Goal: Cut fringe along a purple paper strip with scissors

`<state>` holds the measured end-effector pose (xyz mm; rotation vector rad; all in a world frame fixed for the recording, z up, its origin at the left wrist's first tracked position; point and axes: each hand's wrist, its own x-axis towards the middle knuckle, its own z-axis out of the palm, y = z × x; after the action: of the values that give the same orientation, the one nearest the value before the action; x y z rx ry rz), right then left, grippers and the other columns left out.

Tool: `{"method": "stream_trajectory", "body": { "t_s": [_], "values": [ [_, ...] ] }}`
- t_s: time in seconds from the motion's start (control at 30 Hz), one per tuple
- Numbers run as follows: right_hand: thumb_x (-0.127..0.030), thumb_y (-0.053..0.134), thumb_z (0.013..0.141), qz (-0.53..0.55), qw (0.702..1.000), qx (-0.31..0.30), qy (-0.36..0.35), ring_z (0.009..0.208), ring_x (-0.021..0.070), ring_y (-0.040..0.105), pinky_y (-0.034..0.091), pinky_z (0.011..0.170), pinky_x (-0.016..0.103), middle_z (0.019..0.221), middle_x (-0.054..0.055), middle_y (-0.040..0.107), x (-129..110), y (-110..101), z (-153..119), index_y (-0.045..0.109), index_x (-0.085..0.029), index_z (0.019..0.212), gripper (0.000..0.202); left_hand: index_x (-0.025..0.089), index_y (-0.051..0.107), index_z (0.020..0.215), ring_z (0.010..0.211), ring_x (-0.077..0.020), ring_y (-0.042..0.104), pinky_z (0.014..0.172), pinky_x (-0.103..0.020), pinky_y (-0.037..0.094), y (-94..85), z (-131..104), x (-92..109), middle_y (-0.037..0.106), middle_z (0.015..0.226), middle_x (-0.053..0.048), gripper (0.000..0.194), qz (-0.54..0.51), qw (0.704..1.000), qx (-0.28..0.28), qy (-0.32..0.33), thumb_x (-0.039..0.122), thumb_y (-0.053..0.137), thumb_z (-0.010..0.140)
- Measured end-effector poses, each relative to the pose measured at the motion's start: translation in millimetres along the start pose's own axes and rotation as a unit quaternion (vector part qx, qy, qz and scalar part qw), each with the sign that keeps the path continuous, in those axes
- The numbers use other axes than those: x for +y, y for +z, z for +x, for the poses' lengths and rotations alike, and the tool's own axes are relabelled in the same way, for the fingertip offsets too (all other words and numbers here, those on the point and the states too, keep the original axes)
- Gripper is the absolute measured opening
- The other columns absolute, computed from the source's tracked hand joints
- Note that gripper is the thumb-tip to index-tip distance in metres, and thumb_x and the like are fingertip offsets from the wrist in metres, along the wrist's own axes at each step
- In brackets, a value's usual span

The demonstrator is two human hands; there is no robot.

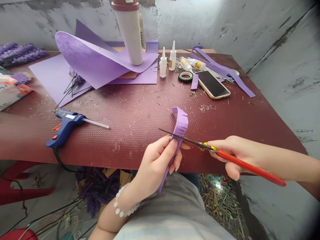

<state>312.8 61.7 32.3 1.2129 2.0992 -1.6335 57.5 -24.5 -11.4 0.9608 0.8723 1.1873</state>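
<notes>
Between thumb and fingers, my left hand (160, 158) pinches a purple strip (181, 122), which looks like felt or foam paper. Its upper end curls over and has a row of short cuts along one edge, while its tail hangs below my hand over the table's front edge. My right hand (232, 155) is closed around scissors (246, 165) with red-and-yellow handles. Their dark blades lie across the strip just above my left thumb; whether the blades are parted is hard to make out. A bracelet of pale beads circles my left wrist.
A blue glue gun (66, 128) lies left on the dark red table (130, 113). Behind are purple sheets (100, 61), a white tumbler (130, 36), glue bottles (163, 65), green tape (185, 77), a phone (212, 85) and purple strips (237, 81). Cables (50, 216) trail on the floor.
</notes>
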Motion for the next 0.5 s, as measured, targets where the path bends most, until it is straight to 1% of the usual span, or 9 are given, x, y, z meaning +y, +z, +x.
{"method": "stream_trajectory", "body": {
  "t_s": [0.1,0.17,0.23,0.3,0.33,0.4,0.5],
  "values": [
    [-0.044,0.067,0.095,0.049,0.997,-0.047,0.026,0.056,0.0123,0.031,0.025,0.05,0.027,0.057,-0.009,0.047,-1.8,-0.4,1.2,0.053,-0.026,0.086,0.025,0.017,0.075,0.098,0.051,-0.0056,0.042,0.05,-0.022,0.031,-0.3,0.5,-1.6,0.053,0.062,0.004,0.036,-0.004,1.0,0.003,-0.001,0.045,0.057,0.11],
    [-0.044,0.072,0.092,0.051,0.997,-0.042,0.035,0.055,0.0118,0.033,0.025,0.05,0.027,0.057,-0.01,0.047,-5.7,-1.8,0.7,0.052,-0.025,0.086,0.028,0.017,0.074,0.098,0.052,-0.0061,0.041,0.051,-0.023,0.031,-0.6,0.4,-3.2,0.05,0.062,0.005,0.035,-0.005,1.0,0.004,0.01,0.045,0.058,0.109],
    [-0.042,0.082,0.084,0.016,0.999,-0.017,0.035,0.056,0.012,0.039,0.027,0.051,0.026,0.062,-0.01,0.051,-11.6,-3.1,-0.7,0.053,-0.026,0.089,0.034,0.017,0.073,0.099,0.053,-0.0066,0.039,0.051,-0.023,0.029,-1.0,0.6,-5.0,0.047,0.06,0.006,0.032,-0.008,1.0,0.008,0.023,0.044,0.06,0.108],
    [-0.045,0.09,0.074,-0.047,0.998,0.017,0.031,0.059,0.0135,0.047,0.032,0.052,0.026,0.072,-0.009,0.058,-18.1,-3.6,-2.2,0.055,-0.026,0.094,0.045,0.018,0.071,0.098,0.052,-0.0069,0.037,0.051,-0.023,0.029,-1.2,1.8,-6.9,0.045,0.06,0.007,0.027,-0.01,0.999,0.023,0.037,0.042,0.061,0.108],
    [-0.048,0.092,0.072,-0.074,0.996,0.027,0.037,0.06,0.0146,0.05,0.035,0.052,0.026,0.074,-0.008,0.06,-20.6,-3.5,-2.5,0.055,-0.027,0.096,0.049,0.018,0.069,0.096,0.053,-0.007,0.037,0.051,-0.023,0.029,-1.1,2.7,-7.7,0.045,0.06,0.007,0.026,-0.009,0.998,0.037,0.044,0.04,0.061,0.108],
    [-0.052,0.091,0.072,-0.117,0.991,0.039,0.052,0.061,0.0178,0.057,0.039,0.052,0.027,0.077,-0.007,0.064,-23.0,-2.6,-1.6,0.054,-0.028,0.098,0.051,0.019,0.062,0.087,0.053,-0.0073,0.038,0.051,-0.023,0.03,-0.2,4.8,-8.5,0.046,0.061,0.007,0.028,0.001,0.996,0.066,0.06,0.038,0.06,0.108],
    [-0.053,0.094,0.065,-0.191,0.976,0.103,0.02,0.069,0.0237,0.066,0.045,0.057,0.03,0.086,-0.004,0.07,-19.6,-0.4,3.3,0.057,-0.029,0.101,0.057,0.02,0.053,0.08,0.053,-0.0079,0.04,0.051,-0.023,0.032,2.0,7.4,-7.9,0.048,0.061,0.006,0.034,0.034,0.994,0.09,0.061,0.037,0.06,0.108]
  ]
}}
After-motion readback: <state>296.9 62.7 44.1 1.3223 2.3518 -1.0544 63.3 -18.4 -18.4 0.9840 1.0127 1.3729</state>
